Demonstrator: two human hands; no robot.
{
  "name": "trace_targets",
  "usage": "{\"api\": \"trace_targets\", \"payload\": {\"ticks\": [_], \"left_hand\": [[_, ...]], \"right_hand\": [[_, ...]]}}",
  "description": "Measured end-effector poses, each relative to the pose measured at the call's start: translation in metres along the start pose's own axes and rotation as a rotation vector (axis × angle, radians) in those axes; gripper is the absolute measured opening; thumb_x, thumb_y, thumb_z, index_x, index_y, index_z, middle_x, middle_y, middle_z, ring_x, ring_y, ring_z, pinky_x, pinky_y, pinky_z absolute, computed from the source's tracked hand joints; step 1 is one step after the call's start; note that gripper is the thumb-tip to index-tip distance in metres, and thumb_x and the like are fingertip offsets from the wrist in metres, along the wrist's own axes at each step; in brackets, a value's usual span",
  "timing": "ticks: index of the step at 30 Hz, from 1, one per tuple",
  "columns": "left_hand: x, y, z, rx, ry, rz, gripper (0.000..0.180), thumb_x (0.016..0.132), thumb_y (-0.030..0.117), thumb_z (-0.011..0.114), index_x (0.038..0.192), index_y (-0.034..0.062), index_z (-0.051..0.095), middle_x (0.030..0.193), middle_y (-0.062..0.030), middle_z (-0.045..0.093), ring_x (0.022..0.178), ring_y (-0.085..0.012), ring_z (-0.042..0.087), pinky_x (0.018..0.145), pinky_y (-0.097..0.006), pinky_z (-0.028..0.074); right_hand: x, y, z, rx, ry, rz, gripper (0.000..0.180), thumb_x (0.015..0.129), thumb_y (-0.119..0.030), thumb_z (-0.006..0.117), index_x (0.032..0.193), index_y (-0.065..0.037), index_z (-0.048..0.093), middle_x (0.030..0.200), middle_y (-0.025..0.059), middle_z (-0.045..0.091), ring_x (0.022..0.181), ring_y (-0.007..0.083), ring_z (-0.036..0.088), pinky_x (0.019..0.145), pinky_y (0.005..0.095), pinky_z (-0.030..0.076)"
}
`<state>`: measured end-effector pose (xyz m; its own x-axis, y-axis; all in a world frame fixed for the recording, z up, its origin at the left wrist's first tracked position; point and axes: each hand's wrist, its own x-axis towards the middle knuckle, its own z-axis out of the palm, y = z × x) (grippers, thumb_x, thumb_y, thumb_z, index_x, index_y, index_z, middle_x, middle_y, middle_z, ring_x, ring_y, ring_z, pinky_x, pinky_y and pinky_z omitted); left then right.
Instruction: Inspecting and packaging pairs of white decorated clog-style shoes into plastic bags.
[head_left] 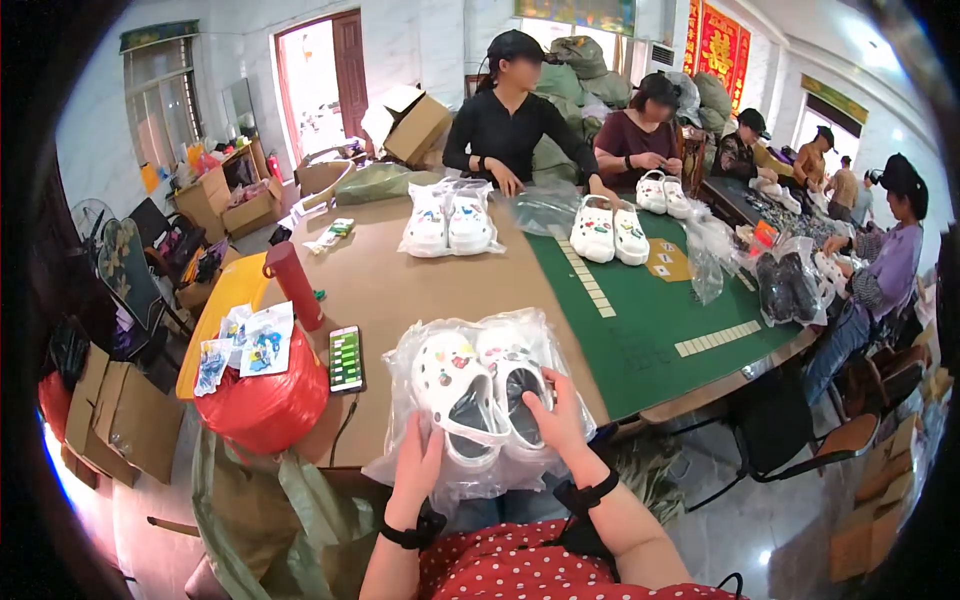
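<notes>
A pair of white clogs [448, 372] with colourful charms sits inside a clear plastic bag [578, 385] at the near edge of the table. My left hand [417, 458] grips the bag's left side, its thumb upright beside the left clog. From the right, my right hand [556, 412] holds the other clog through the plastic, thumb over its opening. Both heels point toward me, and my fingers are partly hidden beneath the bag. Farther back on the brown tabletop [380, 270] stands another bagged pair of white clogs [448, 222].
To the left are a phone [346, 360], a red bottle [292, 285] and a red twine roll [262, 405] with small charm packets [265, 338] on top. Across the table, one person [520, 130] touches unbagged white clogs [608, 232] on a green mat [640, 340]. A chair [775, 425] stands at right.
</notes>
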<state>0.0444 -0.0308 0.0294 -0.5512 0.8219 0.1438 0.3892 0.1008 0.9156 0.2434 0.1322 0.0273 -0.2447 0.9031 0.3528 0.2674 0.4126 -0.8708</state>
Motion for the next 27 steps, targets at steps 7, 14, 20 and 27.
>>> {"api": "trace_targets", "payload": {"ticks": [7,14,20,27], "left_hand": [[-0.011,0.019,-0.001,0.257,0.135,0.209,0.05,0.097,0.019,0.056,0.139,-0.0053,0.043,0.145,-0.0301,0.042,0.133,-0.0451,0.043,0.11,-0.047,0.036],[-0.003,0.051,-0.018,0.247,0.195,0.32,0.053,0.094,0.021,0.059,0.137,-0.0055,0.045,0.145,-0.0317,0.041,0.132,-0.0489,0.042,0.112,-0.049,0.033],[0.02,0.027,0.006,0.111,0.057,0.067,0.074,0.09,0.033,0.066,0.144,-0.0081,0.037,0.144,-0.0314,0.043,0.133,-0.0464,0.041,0.113,-0.047,0.032],[0.013,0.0,0.029,0.124,0.202,0.108,0.081,0.087,0.03,0.07,0.145,-0.0114,0.033,0.145,-0.0331,0.042,0.135,-0.0452,0.041,0.114,-0.045,0.032]], "right_hand": [[-0.001,0.004,0.004,0.032,-0.012,0.028,0.053,0.084,-0.022,0.074,0.13,-0.002,0.055,0.122,0.0189,0.058,0.117,0.0347,0.054,0.102,0.0415,0.041],[-0.001,0.005,0.004,0.044,0.001,0.045,0.055,0.085,-0.023,0.073,0.131,-0.001,0.053,0.126,0.0193,0.056,0.12,0.0359,0.052,0.103,0.0428,0.04],[-0.005,0.003,0.005,-0.069,0.021,0.073,0.067,0.085,-0.03,0.074,0.136,0.004,0.047,0.135,0.0244,0.05,0.129,0.0396,0.044,0.109,0.0454,0.036],[-0.007,0.011,0.004,-0.265,-0.02,0.083,0.08,0.086,-0.039,0.072,0.14,0.011,0.042,0.142,0.0301,0.044,0.133,0.0423,0.04,0.112,0.0472,0.032]]}}
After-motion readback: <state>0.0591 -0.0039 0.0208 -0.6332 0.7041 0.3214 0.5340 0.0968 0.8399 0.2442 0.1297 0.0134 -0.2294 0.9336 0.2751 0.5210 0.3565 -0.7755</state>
